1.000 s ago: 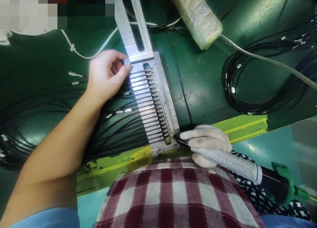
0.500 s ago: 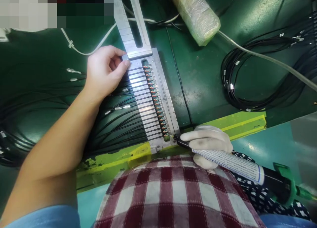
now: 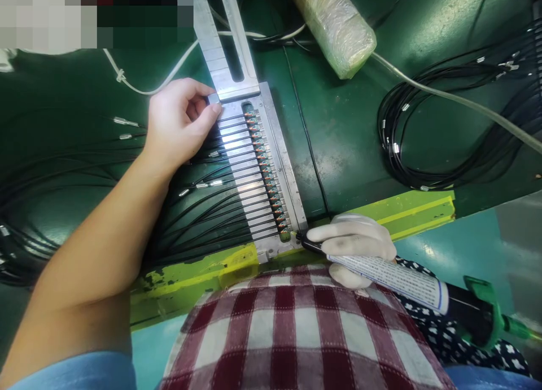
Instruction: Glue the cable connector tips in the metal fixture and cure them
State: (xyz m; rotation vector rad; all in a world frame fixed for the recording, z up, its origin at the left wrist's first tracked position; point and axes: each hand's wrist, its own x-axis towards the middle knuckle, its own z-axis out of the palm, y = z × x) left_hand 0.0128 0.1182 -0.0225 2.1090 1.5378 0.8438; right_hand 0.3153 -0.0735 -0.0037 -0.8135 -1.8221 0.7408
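My bare left hand point(image 3: 180, 116) pinches the upper left corner of a metal fixture point(image 3: 248, 192) between thumb and fingers. Black cables point(image 3: 235, 160) lie side by side across the fixture, their stripped ends and small connectors point(image 3: 267, 175) lined up over its long slot. In a white glove, my right hand point(image 3: 359, 246) is closed around a glue syringe point(image 3: 393, 277) with a printed label, a black tip section and a green cap at its rear. The syringe's tip is at the lowest connectors, near the slot's bottom end; whether it touches them I cannot tell.
A slotted metal arm point(image 3: 231, 40) extends from the fixture's top. A plastic-wrapped block point(image 3: 339, 31) lies at the back, with a pale cord leading right. Coiled black cables point(image 3: 393, 147) lie on the right of the green table point(image 3: 339, 125). Yellow edging point(image 3: 419, 212) runs along its front.
The right hand and the syringe have shifted very slightly left. My left hand and the fixture stay in place.
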